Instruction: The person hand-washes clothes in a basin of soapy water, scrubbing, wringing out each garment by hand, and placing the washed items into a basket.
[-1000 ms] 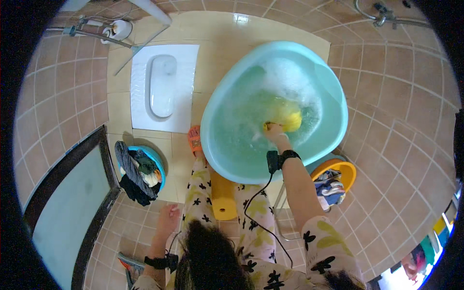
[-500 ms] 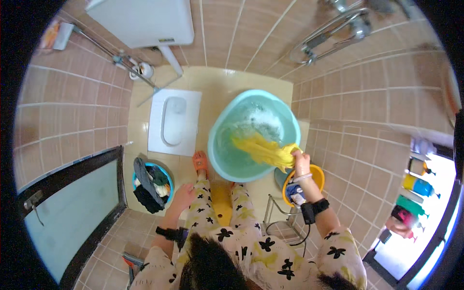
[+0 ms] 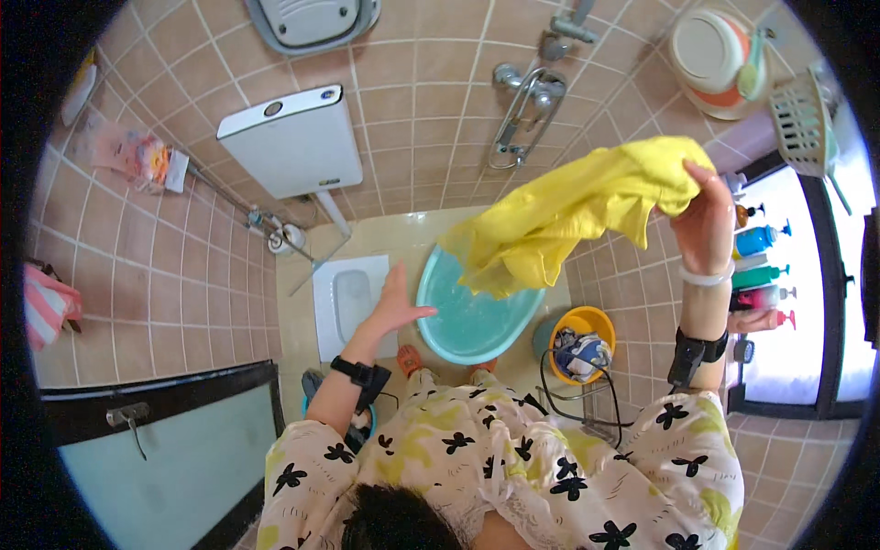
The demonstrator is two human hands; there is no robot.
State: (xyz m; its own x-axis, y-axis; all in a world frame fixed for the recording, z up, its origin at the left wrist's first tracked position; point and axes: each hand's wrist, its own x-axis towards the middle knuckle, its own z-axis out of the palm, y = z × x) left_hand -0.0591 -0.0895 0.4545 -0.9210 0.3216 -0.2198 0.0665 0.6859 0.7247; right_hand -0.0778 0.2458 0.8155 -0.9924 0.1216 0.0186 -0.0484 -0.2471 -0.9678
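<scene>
A wet-looking yellow garment [image 3: 577, 215] hangs in the air from my right hand [image 3: 704, 215], whose fingers grip its upper right end. Its lower left part dangles over the big turquoise basin [image 3: 435, 332], hiding the basin's far right side. Greenish water [image 3: 481, 321] fills the basin. My left hand [image 3: 396, 307] is empty, with thumb and fingers apart, beside the left rim of the basin and apart from the cloth.
A squat toilet [image 3: 350, 302] is left of the basin. At right stands a yellow bucket [image 3: 600, 321] with clothes inside. A blue tub [image 3: 373, 422] of laundry sits partly behind my left arm. Bottles [image 3: 759, 243] line the windowsill. A shower mixer [image 3: 532, 96] juts from the wall.
My right hand has raised the yellow garment out of the basin, up and to the right. My left hand has lifted forward toward the basin, and the view has tilted up.
</scene>
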